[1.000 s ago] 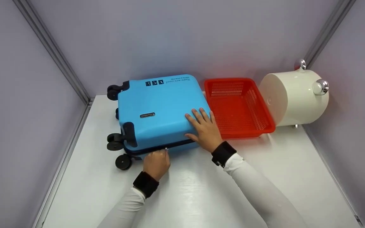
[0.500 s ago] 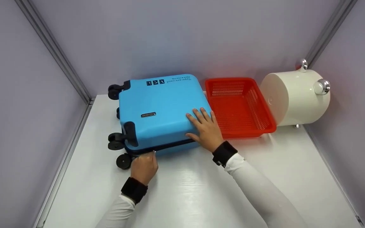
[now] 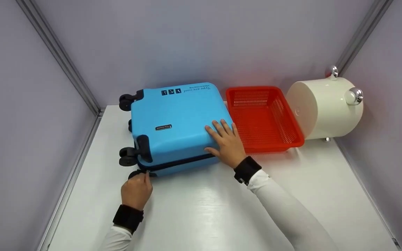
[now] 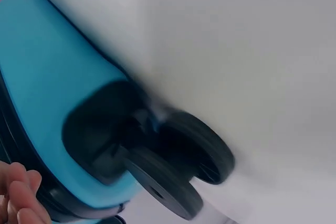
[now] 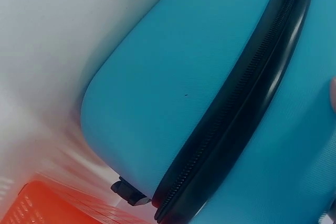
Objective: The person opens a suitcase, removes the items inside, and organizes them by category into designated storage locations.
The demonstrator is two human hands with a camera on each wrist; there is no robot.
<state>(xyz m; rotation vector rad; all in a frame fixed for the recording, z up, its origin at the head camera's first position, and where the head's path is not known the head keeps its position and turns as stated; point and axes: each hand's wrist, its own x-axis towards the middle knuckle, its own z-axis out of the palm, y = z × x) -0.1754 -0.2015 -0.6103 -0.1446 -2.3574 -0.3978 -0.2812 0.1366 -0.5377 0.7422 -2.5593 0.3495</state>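
Observation:
A light blue hard-shell suitcase (image 3: 183, 108) lies flat with its black wheels (image 3: 128, 157) toward the left. At its near left corner my left hand (image 3: 137, 191) pinches a small metal zipper pull (image 3: 147, 172) on the black zipper band (image 3: 187, 160). The left wrist view shows the curled fingertips (image 4: 23, 195) beside that band, near a pair of wheels (image 4: 168, 177). My right hand (image 3: 228, 144) rests with spread fingers on the suitcase's near right corner. In the right wrist view the zipper teeth (image 5: 247, 77) look meshed along the visible stretch.
Right of the suitcase stands a red plastic basket (image 3: 293, 120). Beyond it a cream cylindrical container (image 3: 333, 108) with shiny metal knobs lies on its side. Grey panels (image 3: 201, 42) wall the white table (image 3: 201, 216) at the back and both sides.
My left hand has slid leftward along the suitcase's near edge with the zipper pull, from near the middle to the wheel corner. The right hand stays in place.

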